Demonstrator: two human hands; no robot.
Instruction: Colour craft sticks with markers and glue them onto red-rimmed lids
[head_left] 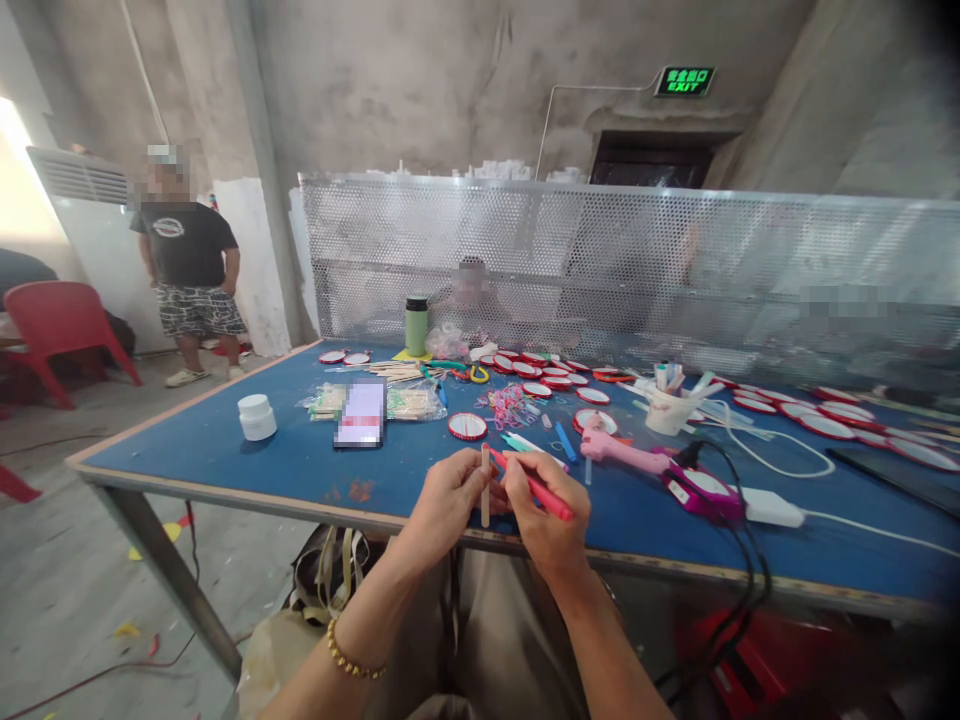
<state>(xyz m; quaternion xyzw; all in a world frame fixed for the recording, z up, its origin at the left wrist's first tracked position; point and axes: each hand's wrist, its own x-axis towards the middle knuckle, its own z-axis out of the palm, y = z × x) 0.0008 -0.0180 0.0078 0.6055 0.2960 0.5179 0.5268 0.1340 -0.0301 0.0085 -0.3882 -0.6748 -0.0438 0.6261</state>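
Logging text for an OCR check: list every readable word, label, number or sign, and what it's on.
"安全出口 EXIT": green sign on the wall.
Black T-shirt: round print, too small to read.
Phone: screen pixelated, unreadable.
White jar, red pen, wooden stick: no text I can make out.

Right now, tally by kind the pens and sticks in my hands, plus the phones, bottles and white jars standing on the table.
Red pen, in the right hand: 1
Wooden stick, in the left hand: 1
Phone: 1
Green bottle: 1
White jar: 1
Total: 5
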